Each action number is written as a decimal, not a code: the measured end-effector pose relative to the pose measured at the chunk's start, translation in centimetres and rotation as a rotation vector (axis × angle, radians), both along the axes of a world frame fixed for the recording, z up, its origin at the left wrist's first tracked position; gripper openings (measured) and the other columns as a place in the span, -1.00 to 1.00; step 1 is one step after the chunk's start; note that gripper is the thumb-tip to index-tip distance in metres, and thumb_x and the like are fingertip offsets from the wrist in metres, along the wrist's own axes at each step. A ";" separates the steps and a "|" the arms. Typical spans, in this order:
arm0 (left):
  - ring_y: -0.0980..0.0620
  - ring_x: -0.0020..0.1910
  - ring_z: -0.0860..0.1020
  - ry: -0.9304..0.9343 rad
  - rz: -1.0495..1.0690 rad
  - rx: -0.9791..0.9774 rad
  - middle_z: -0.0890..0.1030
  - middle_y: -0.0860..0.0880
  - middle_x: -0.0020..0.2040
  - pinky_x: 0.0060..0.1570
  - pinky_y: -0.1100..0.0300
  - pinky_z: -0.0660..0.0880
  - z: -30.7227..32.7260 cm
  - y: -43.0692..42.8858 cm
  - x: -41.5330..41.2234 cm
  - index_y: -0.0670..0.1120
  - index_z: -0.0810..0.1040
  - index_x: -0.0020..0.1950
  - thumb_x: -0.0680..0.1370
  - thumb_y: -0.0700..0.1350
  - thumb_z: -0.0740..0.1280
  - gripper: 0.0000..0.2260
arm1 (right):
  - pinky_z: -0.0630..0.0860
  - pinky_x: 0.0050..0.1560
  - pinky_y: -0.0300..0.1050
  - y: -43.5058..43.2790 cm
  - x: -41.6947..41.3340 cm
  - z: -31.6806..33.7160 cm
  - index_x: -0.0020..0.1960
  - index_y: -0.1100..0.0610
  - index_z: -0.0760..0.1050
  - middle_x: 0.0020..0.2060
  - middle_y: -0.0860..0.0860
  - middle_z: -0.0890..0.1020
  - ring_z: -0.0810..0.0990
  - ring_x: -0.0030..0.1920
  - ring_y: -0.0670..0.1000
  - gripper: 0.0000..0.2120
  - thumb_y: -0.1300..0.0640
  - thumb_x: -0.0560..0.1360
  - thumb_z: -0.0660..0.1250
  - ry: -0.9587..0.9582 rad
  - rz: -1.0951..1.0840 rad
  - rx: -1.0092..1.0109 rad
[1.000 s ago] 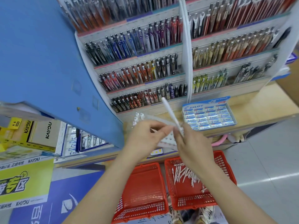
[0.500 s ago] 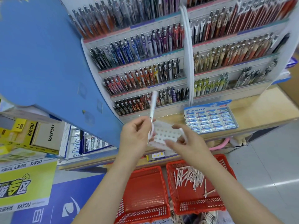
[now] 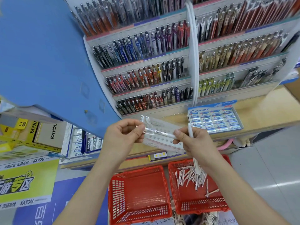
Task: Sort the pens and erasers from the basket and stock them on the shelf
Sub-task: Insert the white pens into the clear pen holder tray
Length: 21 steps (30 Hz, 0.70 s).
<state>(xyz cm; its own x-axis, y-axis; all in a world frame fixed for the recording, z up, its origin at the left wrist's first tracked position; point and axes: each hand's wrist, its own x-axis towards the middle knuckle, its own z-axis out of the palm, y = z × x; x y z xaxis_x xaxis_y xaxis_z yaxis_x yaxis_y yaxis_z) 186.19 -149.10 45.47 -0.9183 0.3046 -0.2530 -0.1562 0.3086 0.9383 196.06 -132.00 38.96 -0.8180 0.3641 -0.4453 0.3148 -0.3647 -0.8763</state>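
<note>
Levelled now, white pen (image 3: 159, 132) pinched by left hand (image 3: 123, 137), right hand (image 3: 194, 142), near PILOT erasers (image 3: 214, 119).

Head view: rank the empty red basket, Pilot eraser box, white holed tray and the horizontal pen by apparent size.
1. empty red basket
2-3. Pilot eraser box and white holed tray: alike, tray nearer and partly covered, so unranked
4. horizontal pen
</note>
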 end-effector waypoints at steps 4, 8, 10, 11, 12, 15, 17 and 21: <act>0.10 -0.41 0.58 0.238 0.091 -0.124 0.64 0.02 -0.40 -0.33 0.27 0.56 -0.1 0.0 -1.9 -0.06 0.64 -0.19 0.45 -0.22 0.44 -0.93 | 0.23 -0.45 -0.21 0.4 -0.4 -0.8 -0.04 0.27 0.56 -0.29 0.11 0.55 0.33 -0.45 -0.07 -0.83 0.37 0.51 0.19 -0.056 -0.197 -0.192; 0.09 -0.37 0.56 0.468 -0.004 -0.370 0.60 0.11 -0.42 -0.23 0.11 0.56 -1.1 0.4 -3.6 0.07 0.61 -0.28 0.46 -0.14 0.43 -0.85 | 0.38 -0.41 -0.18 2.3 0.2 -1.5 0.07 0.23 0.52 -0.24 0.14 0.56 0.46 -0.36 -0.01 -0.81 0.29 0.58 0.14 0.021 -0.277 -0.437; 0.01 -0.31 0.57 0.553 -0.065 -0.450 0.61 0.04 -0.38 -0.20 0.04 0.55 -2.1 0.8 -3.9 -0.01 0.64 -0.23 0.47 -0.13 0.42 -0.91 | 0.41 -0.43 -0.16 2.7 0.7 -1.6 0.14 0.07 0.51 -0.26 0.13 0.59 0.50 -0.42 0.04 -0.80 0.08 0.63 0.15 0.026 -0.207 -0.392; -0.01 -0.30 0.57 0.598 -0.094 -0.490 0.61 0.01 -0.37 -0.20 0.03 0.53 -2.6 1.0 -4.1 -0.04 0.65 -0.20 0.48 -0.12 0.42 -0.93 | 0.38 -0.47 -0.20 2.7 0.8 -1.6 0.16 -0.01 0.51 -0.30 0.12 0.59 0.47 -0.47 0.04 -0.79 0.01 0.63 0.15 0.012 -0.176 -0.345; -0.02 -0.30 0.56 0.635 -0.120 -0.529 0.62 0.00 -0.35 -0.20 0.03 0.52 -3.1 1.2 -4.2 -0.07 0.65 -0.18 0.48 -0.12 0.41 -0.93 | 0.32 -0.52 -0.23 2.7 0.8 -1.7 0.17 -0.06 0.51 -0.33 0.10 0.57 0.42 -0.50 0.02 -0.78 -0.02 0.62 0.14 -0.002 -0.158 -0.304; -0.02 -0.28 0.54 0.690 -0.179 -0.606 0.61 -0.02 -0.32 -0.21 0.03 0.50 -4.3 1.5 -4.6 -0.09 0.65 -0.14 0.50 -0.10 0.38 -0.91 | 0.25 -0.53 -0.23 2.5 1.0 -2.1 0.19 0.09 0.51 -0.34 0.10 0.50 0.35 -0.48 -0.02 -0.77 0.11 0.63 0.14 -0.019 -0.215 -0.331; -0.03 -0.29 0.53 0.723 -0.225 -0.644 0.60 -0.03 -0.31 -0.22 0.03 0.49 -5.0 1.6 -4.7 -0.09 0.64 -0.13 0.51 -0.09 0.36 -0.90 | 0.33 -0.49 -0.23 2.4 1.2 -2.3 0.16 0.23 0.52 -0.32 0.11 0.49 0.39 -0.43 -0.02 -0.77 0.18 0.61 0.15 -0.013 -0.245 -0.396; -0.07 -0.25 0.56 0.720 -0.264 -0.668 0.63 -0.06 -0.27 -0.20 0.06 0.49 -6.0 1.9 -4.5 -0.11 0.65 -0.09 0.51 -0.10 0.37 -0.89 | 0.45 -0.41 -0.18 2.3 1.5 -2.4 0.15 0.28 0.54 -0.33 0.10 0.51 0.49 -0.38 0.01 -0.73 0.12 0.62 0.20 -0.005 -0.225 -0.410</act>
<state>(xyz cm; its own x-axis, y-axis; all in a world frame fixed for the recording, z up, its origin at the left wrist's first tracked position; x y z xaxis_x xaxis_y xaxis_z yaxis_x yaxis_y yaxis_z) 181.71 -147.15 39.48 -0.8434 0.5183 0.1414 0.5270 0.7469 0.4055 197.60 -129.74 36.61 -0.7365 0.3250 -0.5933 0.1921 -0.7405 -0.6440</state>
